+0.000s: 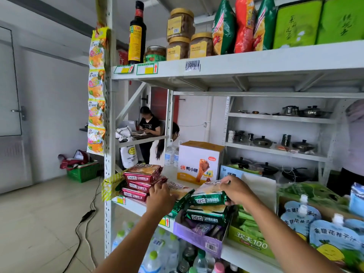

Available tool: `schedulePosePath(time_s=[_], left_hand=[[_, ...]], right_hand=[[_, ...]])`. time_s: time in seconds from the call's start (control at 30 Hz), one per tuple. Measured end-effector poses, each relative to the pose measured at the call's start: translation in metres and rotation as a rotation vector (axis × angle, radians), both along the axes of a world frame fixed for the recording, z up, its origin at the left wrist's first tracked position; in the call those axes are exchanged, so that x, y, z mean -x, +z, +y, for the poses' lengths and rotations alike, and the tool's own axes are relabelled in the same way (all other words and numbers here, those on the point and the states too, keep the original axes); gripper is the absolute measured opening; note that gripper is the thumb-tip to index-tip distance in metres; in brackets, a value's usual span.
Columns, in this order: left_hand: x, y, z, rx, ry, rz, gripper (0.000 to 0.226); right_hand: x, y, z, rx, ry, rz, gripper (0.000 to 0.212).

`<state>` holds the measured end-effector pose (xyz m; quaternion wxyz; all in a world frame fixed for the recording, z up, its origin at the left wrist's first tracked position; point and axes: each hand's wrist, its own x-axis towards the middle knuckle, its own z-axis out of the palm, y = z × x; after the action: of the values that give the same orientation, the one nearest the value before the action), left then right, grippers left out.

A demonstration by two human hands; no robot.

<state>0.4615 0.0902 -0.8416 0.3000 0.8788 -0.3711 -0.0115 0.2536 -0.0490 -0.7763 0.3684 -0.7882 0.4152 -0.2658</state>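
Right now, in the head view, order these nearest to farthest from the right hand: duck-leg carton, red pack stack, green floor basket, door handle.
1. duck-leg carton, just behind the right hand, which grips a green pack
2. red pack stack, shelf's left end
3. green floor basket, on the floor, left
4. door handle, far left

A small shop: metal shelving [236, 66] carries price tags [147, 68], snack packets [141, 172], sauce bottle [137, 34], jars [180, 24] and cookware [307, 112].
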Motion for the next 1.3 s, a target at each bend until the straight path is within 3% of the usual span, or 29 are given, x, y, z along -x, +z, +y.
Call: schedulePosePath(time_s=[0.23, 0.43, 0.67, 0.73, 0.83, 0.97, 1.1, 1.2, 1.3], left_hand=[[0.010, 0.001, -0.011, -0.055, 0.114, 0.053, 0.099], [0.014, 0.005, -0.015, 0.000, 0.109, 0.124, 0.101], [0.021, 0.018, -0.008, 0.354, 0.070, 0.075, 0.085], [0.022, 0.024, -0.006, 0.484, 0.101, 0.155, 0.082], [0.021, 0.032, -0.009, 0.492, 0.183, 0.384, 0.088], [0.016, 0.035, -0.008, 0.487, 0.134, 0.347, 0.043], [0.026, 0.054, 0.003, 0.723, 0.150, 0.285, 0.038], [0.033, 0.071, 0.005, 0.915, 0.082, 0.438, 0.042], [0.036, 0.088, 0.007, 1.070, -0.125, 0.870, 0.043]], right_hand=[[0.002, -0.007, -0.009, 0.353, -0.010, 0.422, 0.012], [0.003, -0.013, 0.007, 0.729, -0.030, 0.495, 0.026], [-0.003, -0.017, 0.003, 0.527, 0.187, 0.305, 0.037], [-0.002, -0.016, 0.002, 0.478, 0.195, 0.296, 0.038], [0.002, -0.014, 0.004, 0.460, 0.220, 0.319, 0.037], [0.004, -0.020, -0.001, 0.498, 0.223, 0.335, 0.038], [0.002, -0.028, -0.003, 0.568, 0.104, 0.354, 0.031], [0.003, -0.021, 0.002, 0.475, 0.077, 0.189, 0.033], [0.009, 0.007, 0.015, 0.158, 0.121, -0.213, 0.051]])
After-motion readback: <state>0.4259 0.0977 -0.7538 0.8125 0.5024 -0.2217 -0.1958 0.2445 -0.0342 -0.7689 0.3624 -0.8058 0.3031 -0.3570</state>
